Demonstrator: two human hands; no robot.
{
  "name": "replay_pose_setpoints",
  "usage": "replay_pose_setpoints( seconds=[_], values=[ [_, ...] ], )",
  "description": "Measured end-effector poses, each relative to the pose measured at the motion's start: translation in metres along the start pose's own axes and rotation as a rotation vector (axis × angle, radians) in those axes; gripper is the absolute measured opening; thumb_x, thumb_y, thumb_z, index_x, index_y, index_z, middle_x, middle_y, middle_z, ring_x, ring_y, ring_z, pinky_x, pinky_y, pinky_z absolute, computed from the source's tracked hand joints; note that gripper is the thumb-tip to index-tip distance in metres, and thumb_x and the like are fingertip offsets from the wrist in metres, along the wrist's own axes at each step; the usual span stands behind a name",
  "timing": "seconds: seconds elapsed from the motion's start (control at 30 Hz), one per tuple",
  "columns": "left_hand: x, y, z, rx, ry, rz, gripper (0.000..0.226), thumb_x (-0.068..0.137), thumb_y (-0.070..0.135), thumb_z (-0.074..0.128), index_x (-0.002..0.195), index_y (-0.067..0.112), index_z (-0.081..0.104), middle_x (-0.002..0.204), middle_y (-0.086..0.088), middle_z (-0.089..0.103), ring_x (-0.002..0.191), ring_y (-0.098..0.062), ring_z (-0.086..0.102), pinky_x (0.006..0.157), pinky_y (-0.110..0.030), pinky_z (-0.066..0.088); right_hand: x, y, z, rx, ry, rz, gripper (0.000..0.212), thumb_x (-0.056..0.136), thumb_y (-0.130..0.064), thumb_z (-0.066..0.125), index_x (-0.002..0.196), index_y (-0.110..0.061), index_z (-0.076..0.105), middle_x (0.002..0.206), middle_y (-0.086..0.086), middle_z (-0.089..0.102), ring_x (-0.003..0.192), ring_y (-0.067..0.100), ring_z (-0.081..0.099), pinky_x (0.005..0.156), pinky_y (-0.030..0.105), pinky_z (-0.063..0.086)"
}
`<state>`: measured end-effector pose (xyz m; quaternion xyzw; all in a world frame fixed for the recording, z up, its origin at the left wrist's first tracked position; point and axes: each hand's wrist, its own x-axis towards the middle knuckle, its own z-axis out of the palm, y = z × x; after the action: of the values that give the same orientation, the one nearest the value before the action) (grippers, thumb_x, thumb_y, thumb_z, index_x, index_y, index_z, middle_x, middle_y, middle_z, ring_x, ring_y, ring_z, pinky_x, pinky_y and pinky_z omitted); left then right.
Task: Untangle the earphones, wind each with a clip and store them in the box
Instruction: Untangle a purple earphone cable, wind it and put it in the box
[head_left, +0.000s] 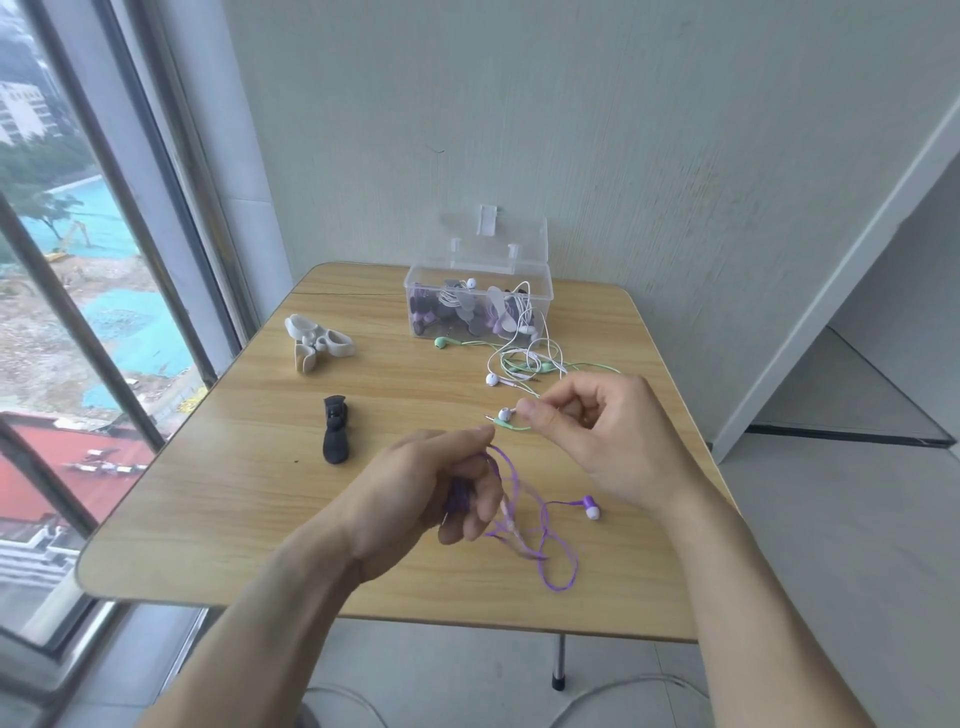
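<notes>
Two hands work the thin purple earphone cord (519, 499), near the clear plastic box (478, 301): left hand (436, 493) grips its wound bundle, right hand (587, 431) fingers pinch, probably feeding slack.

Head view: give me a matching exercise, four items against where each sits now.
Items:
1. purple earphones
2. black clip
3. beige clips
4. clear box

Places:
A. far side of the table, lid open
B. cord in the left hand
C. alone, left of the hands
D. near the window-side edge

Pairs: 1-B, 2-C, 3-D, 4-A
</notes>
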<state>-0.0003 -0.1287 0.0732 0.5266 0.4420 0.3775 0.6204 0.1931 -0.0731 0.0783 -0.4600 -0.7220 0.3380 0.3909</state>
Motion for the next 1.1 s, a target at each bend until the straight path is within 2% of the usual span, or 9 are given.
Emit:
replay_pose_setpoints(
  seconds=[0.13,0.23,0.37,0.47,0.57,0.7,0.8,0.93,1.1],
  values=[
    [0.0,0.001,-0.003,-0.055,0.1,0.016,0.054,0.101,0.033,0.048,0.051,0.011,0.047,0.059,-0.011,0.037,0.052,-0.021,0.028,0.049,-0.028,0.021,-0.001,-0.007,0.005,0.08,-0.07,0.026,0.038,0.085,-0.048,0.067,0.081,-0.011,0.072,0.073,0.013,0.07,0.058,0.012,0.057,0.063,0.034,0.053],
    [0.003,-0.001,-0.003,-0.033,0.256,0.019,0.051,0.101,0.028,0.049,0.053,0.015,0.037,0.055,-0.009,0.034,0.05,-0.019,0.025,0.049,-0.028,0.016,-0.005,-0.013,0.011,0.162,-0.235,0.095,0.05,0.083,-0.056,0.061,0.092,-0.008,0.071,0.082,0.01,0.073,0.075,0.015,0.068,0.08,0.04,0.056],
    [0.003,-0.001,-0.003,-0.035,0.302,0.048,0.05,0.1,0.026,0.052,0.052,0.016,0.041,0.049,-0.009,0.042,0.045,-0.02,0.034,0.042,-0.023,0.027,-0.009,-0.014,0.024,0.189,-0.358,0.12,0.027,0.091,-0.033,0.071,0.098,-0.007,0.07,0.09,0.007,0.077,0.087,0.024,0.075,0.087,0.042,0.059],
    [0.001,0.003,0.0,-0.096,0.322,0.016,0.053,0.099,0.025,0.053,0.049,0.019,0.041,0.046,-0.007,0.038,0.041,-0.02,0.035,0.04,-0.024,0.025,-0.007,-0.015,0.023,0.214,-0.324,0.133,0.015,0.096,-0.016,0.066,0.093,-0.001,0.067,0.084,0.013,0.077,0.079,0.028,0.076,0.081,0.04,0.061],
    [0.0,0.004,-0.003,-0.385,0.342,-0.046,0.055,0.098,0.023,0.05,0.05,0.025,0.023,0.046,0.003,0.013,0.038,-0.014,0.012,0.04,-0.025,0.01,-0.006,-0.02,0.015,0.302,-0.295,0.166,0.014,0.098,-0.015,0.062,0.093,-0.002,0.064,0.066,0.008,0.069,0.063,0.025,0.071,0.068,0.028,0.057],
    [-0.002,0.008,-0.01,-0.761,0.383,0.012,0.045,0.093,0.027,0.047,0.058,0.027,0.018,0.05,0.007,0.007,0.043,-0.014,0.003,0.041,-0.025,0.005,-0.003,-0.016,0.014,0.305,-0.195,0.3,0.024,0.097,-0.025,0.064,0.092,-0.003,0.07,0.053,-0.004,0.042,0.043,0.011,0.042,0.055,0.029,0.05],
    [-0.001,0.009,-0.014,-0.832,0.465,0.115,0.035,0.091,0.027,0.046,0.059,0.022,0.034,0.057,0.005,0.017,0.045,-0.013,0.015,0.043,-0.026,0.008,-0.002,-0.01,0.018,0.107,-0.179,0.312,0.023,0.095,-0.03,0.068,0.089,-0.008,0.073,0.048,-0.011,0.042,0.046,0.01,0.037,0.047,0.024,0.041],
    [0.001,0.009,-0.017,-0.71,0.541,0.178,0.018,0.094,0.017,0.044,0.082,0.012,0.056,0.064,0.001,0.046,0.051,-0.013,0.046,0.038,-0.022,0.016,-0.007,-0.013,0.021,-0.01,-0.325,0.3,0.021,0.093,-0.03,0.069,0.088,-0.011,0.074,0.055,-0.009,0.053,0.05,0.013,0.039,0.047,0.02,0.038],
    [0.006,0.002,-0.017,-0.535,0.566,0.132,0.031,0.105,0.019,0.036,0.106,0.006,0.064,0.082,-0.003,0.072,0.07,-0.014,0.07,0.035,-0.016,0.021,-0.01,-0.018,0.03,-0.086,-0.513,0.295,0.02,0.089,-0.035,0.073,0.085,-0.016,0.076,0.06,-0.007,0.061,0.051,0.009,0.047,0.056,0.026,0.041]
  ],
)
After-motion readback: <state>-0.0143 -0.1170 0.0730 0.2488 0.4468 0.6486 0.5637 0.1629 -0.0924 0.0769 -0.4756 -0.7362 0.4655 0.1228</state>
